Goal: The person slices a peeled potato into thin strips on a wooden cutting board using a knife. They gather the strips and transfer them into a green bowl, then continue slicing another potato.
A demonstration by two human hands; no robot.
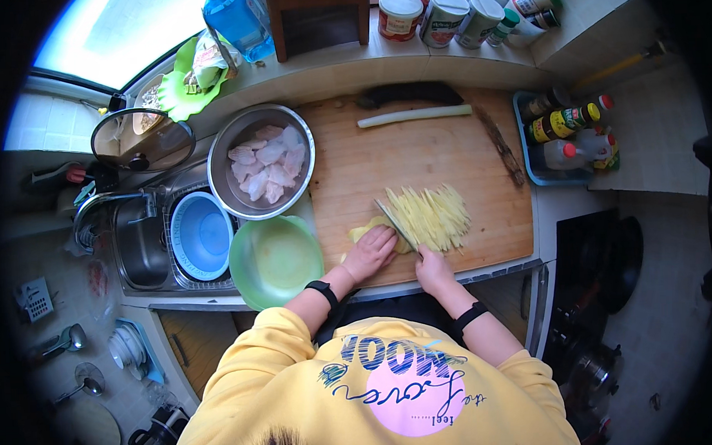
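Observation:
My left hand (370, 252) presses down on overlapping pale yellow slices (365, 227), which look like potato, near the front edge of a wooden cutting board (354, 164). In my right hand (434, 270) is the handle of a kitchen knife (396, 226), mostly covered by the fingers. The blade stands on edge just right of my left fingers, between the slices and a fanned heap of thin pale yellow shreds (429, 217). Part of the slices is hidden under my left hand.
Along the board's back lie a dark eggplant (410, 94) and a pale green stalk (414, 116); a brown root-like stick (500, 145) lies right. Left stand a steel bowl of raw chicken pieces (214, 174), a green bowl (240, 262) and a blue basin (180, 246). A blue basket (525, 149) holds bottles.

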